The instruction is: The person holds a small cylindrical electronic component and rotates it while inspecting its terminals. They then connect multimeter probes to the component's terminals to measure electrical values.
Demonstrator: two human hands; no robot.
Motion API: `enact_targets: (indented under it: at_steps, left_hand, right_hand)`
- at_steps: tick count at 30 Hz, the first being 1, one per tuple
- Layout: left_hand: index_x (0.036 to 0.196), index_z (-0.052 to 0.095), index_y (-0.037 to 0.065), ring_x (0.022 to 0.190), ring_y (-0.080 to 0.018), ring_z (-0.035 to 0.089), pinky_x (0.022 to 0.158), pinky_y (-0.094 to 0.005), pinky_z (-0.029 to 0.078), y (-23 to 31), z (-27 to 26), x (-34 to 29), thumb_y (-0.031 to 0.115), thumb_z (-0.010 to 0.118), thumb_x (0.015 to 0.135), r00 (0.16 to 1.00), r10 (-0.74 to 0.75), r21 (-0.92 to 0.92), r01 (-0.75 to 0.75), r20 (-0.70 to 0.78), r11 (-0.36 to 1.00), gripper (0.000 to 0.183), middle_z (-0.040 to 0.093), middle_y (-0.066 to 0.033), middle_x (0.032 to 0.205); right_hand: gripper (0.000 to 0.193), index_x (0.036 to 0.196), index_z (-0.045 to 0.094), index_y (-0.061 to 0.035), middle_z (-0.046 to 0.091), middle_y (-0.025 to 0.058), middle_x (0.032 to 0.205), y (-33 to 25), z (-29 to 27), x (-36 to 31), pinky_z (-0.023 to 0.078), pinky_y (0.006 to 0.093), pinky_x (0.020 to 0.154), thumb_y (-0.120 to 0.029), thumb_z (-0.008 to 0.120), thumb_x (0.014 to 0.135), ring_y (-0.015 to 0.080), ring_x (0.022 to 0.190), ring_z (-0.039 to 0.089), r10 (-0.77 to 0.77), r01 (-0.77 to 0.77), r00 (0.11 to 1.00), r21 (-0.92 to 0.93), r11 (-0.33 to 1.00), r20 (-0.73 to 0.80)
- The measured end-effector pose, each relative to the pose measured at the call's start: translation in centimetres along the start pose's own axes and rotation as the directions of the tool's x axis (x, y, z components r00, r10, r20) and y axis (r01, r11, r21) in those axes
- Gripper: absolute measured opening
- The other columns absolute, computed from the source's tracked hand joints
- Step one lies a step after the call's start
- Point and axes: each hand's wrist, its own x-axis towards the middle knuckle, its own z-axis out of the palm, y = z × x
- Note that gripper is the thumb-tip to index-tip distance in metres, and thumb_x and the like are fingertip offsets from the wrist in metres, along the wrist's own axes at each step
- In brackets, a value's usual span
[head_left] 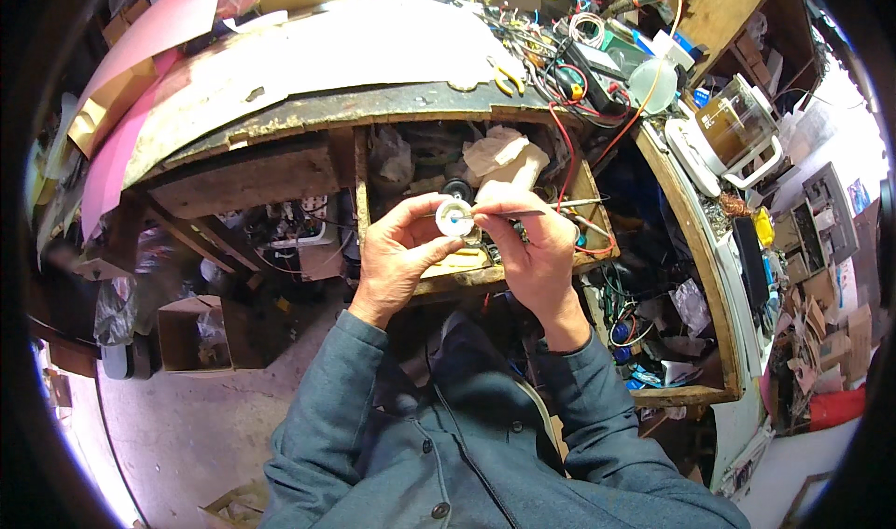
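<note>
1. Small round white part point(454, 217), blue at its centre, is held up above an open wooden drawer point(448, 287).
2. At its eight o'clock, the left hand point(396, 255) pinches its rim between thumb and fingers.
3. At four o'clock, the right hand point(539, 258) pinches a thin tool point(523, 214), tip at the part.
4. At one o'clock, crumpled paper point(505, 160); beyond, yellow-handled pliers point(510, 78).

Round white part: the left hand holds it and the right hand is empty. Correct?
Not quite: the right hand isn't empty. The head view shows it gripping a slim tool. The left hand does hold the round white part.
</note>
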Motion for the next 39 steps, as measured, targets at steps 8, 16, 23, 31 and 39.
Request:
enact_targets:
  at_steps: [8,16,23,31,39]
  left_hand:
    - [0.138,0.062,-0.001,0.119,-0.0213,0.072,0.105,-0.0364,0.06,-0.2,-0.1,0.0,-0.007,0.08,0.09,0.997,0.072,0.093,-0.074,0.033,0.993,0.052,0.073,-0.0128,0.13]
    - [0.139,0.062,-0.001,0.12,-0.0214,0.071,0.104,-0.0363,0.061,-0.2,-0.1,0.1,-0.007,0.08,0.091,0.999,0.034,0.084,-0.037,0.03,0.996,0.051,0.073,-0.0131,0.13]
    - [0.139,0.063,-0.001,0.12,-0.0222,0.072,0.104,-0.0366,0.061,-0.1,-0.1,0.1,-0.005,0.08,0.092,1.0,-0.007,0.056,0.006,0.019,0.998,0.051,0.073,-0.0137,0.13]
    - [0.137,0.066,-0.001,0.118,-0.0219,0.073,0.103,-0.0358,0.061,0.0,-0.1,0.1,-0.003,0.082,0.091,1.0,-0.03,0.117,0.029,0.006,0.993,0.049,0.074,-0.0145,0.128]
    - [0.137,0.065,-0.002,0.119,-0.0229,0.072,0.103,-0.0367,0.061,0.3,0.1,0.1,-0.004,0.082,0.09,0.998,-0.054,0.077,0.053,0.008,0.996,0.049,0.073,-0.0137,0.129]
  right_hand:
    - [0.012,0.1,0.071,-0.0024,0.073,0.0121,0.091,-0.7,-0.5,0.8,0.056,0.0381,0.073,0.0,0.078,0.09,0.0308,0.081,0.07,-0.022,0.036,0.996,-0.162,0.986,0.089]
    - [0.013,0.103,0.07,0.0001,0.074,0.0132,0.093,-0.5,-0.6,0.8,0.058,0.035,0.072,0.003,0.076,0.092,0.0289,0.081,0.075,-0.05,0.079,0.987,-0.19,0.979,0.155]
    - [0.011,0.1,0.072,0.0002,0.075,0.0128,0.094,-0.8,-0.7,1.6,0.059,0.0356,0.074,0.001,0.078,0.091,0.0291,0.081,0.075,-0.034,0.086,0.977,-0.247,0.965,0.21]
    - [0.012,0.102,0.071,0.0001,0.075,0.0127,0.09,-1.4,-1.1,2.4,0.061,0.0308,0.068,-0.001,0.08,0.094,0.022,0.078,0.078,0.068,-0.018,0.972,-0.214,0.977,0.226]
    - [0.009,0.099,0.07,-0.0004,0.071,0.011,0.086,-1.2,-0.8,2.3,0.055,0.0353,0.062,-0.006,0.077,0.097,0.0214,0.07,0.071,0.148,-0.143,0.981,-0.049,0.989,0.126]
